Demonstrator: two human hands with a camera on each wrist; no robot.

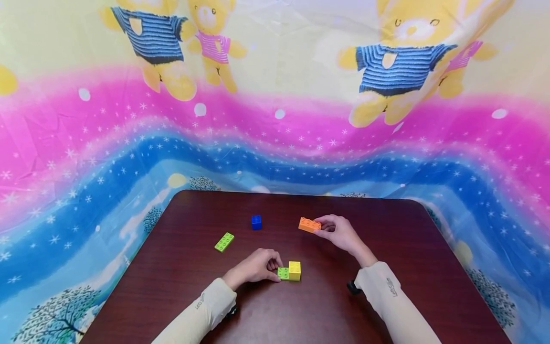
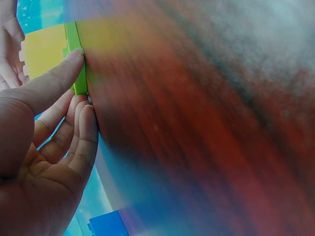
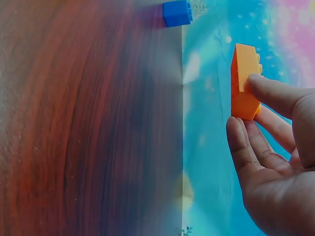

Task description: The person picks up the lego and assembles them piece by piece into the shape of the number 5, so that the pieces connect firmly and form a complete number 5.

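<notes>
An orange brick [image 1: 309,224] is pinched at its right end by my right hand [image 1: 341,232]. In the right wrist view the orange brick [image 3: 244,81] is held up off the table, thumb on one side and fingers below. My left hand [image 1: 258,265] pinches the left end of a flat green brick [image 1: 283,273] on the table. A taller yellow brick [image 1: 294,270] sits on the right part of that green brick. In the left wrist view, thumb and fingers touch the green brick's [image 2: 75,59] thin edge, with the yellow brick [image 2: 45,51] attached to it.
A small blue brick [image 1: 256,222] stands toward the back of the dark wooden table [image 1: 326,306]. Left of it lies another flat green brick [image 1: 224,242], set at an angle. A printed cloth [image 1: 275,143] with bears hangs behind the table's far edge.
</notes>
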